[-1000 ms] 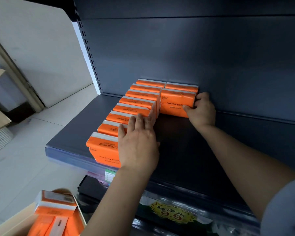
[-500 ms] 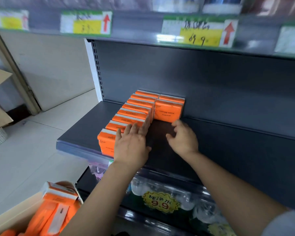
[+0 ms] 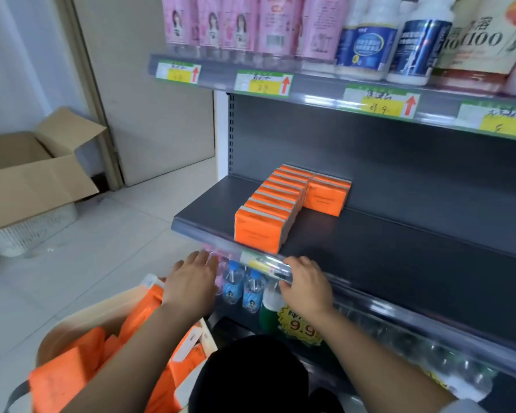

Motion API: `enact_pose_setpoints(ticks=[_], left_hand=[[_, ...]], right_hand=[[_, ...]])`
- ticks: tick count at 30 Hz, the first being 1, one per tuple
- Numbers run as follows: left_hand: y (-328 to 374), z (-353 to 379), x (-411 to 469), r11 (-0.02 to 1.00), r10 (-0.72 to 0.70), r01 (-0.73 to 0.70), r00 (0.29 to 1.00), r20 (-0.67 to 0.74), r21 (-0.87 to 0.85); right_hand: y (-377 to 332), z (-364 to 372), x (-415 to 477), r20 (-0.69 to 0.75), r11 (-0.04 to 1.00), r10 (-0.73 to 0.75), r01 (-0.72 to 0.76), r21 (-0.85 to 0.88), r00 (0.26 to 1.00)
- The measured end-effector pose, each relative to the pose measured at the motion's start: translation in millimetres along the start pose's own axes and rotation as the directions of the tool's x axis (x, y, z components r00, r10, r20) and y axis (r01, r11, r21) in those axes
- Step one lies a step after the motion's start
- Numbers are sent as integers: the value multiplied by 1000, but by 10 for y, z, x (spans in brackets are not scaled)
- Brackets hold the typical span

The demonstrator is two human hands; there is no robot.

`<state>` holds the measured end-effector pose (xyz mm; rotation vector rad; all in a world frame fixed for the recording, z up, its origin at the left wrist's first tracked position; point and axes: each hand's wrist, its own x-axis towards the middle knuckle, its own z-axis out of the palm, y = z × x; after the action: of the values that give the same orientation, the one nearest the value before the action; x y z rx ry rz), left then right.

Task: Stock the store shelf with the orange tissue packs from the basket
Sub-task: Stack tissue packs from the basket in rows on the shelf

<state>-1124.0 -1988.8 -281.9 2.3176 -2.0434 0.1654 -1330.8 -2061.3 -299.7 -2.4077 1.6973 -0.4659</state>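
View from a head camera, looking down at a dark grey store shelf (image 3: 385, 257) in the right half of the frame. On its left part stand orange tissue packs (image 3: 268, 213) in a long row that runs from the front edge to the back panel. A short second row (image 3: 326, 196) touches the long row's right side at the back.

In the lower left of the frame a beige basket (image 3: 102, 310) holds more orange packs (image 3: 69, 377), lying loosely at angles. The left hand (image 3: 191, 283) hovers over the basket's far rim, below the shelf edge, fingers straight and spread, holding nothing. The right hand (image 3: 306, 286), at lower centre, holds nothing either; its fingers bend loosely at the clear price rail (image 3: 268, 262) on the shelf's front edge. Contact with the rail cannot be made out.

Small water bottles (image 3: 243, 284) stand on the shelf below. Pink cartons (image 3: 239, 23) line the shelf above. An open cardboard box (image 3: 36, 177) sits at the left of the frame on the tiled floor (image 3: 108, 242).
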Motion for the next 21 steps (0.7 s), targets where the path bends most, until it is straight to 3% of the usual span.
enact_pose_setpoints(ticks=[9,12,21], left_hand=[[-752,631,-767,989,-149,148,975,163,19],[-945,916,-936,984,-181,178,972,151,34],[-1070,1633,-1245,971,-224,239,895,384,11]], right_hand=[[-858,373,-222,187,983,-177,185,-24,966],[-1087,597,-287,251,974,-217,225,-3,943],[-1252,1239,-421,470,952,-266,306,-10,842]])
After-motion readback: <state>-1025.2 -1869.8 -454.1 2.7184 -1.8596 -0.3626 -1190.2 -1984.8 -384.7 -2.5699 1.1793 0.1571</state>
